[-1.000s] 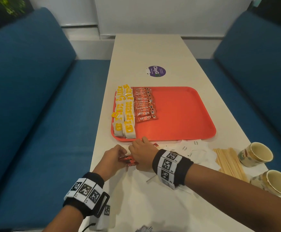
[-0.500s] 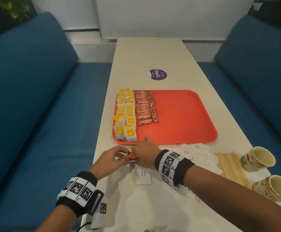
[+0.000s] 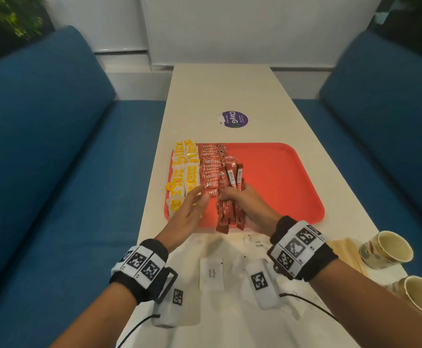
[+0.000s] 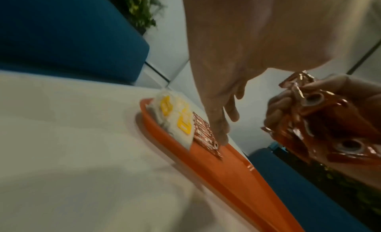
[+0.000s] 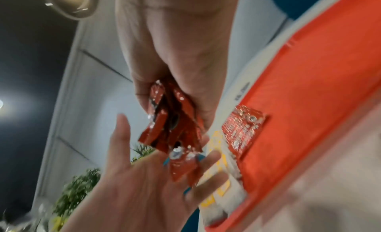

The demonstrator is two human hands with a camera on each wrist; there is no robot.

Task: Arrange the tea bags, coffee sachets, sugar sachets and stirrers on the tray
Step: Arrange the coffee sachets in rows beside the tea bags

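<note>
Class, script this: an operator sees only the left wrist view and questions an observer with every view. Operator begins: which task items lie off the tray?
Observer: Head view shows white sugar sachets on the table, nearer than the tray.
Operator: And the stirrers?
Observer: Also on the table, wooden stirrers beside two paper cups, right of the right hand.
Operator: Is the left hand holding anything?
Observer: No; right wrist view shows the left hand open-palmed beneath the coffee sachets the right hand grips.

Red sachets (orange-red tray)
</note>
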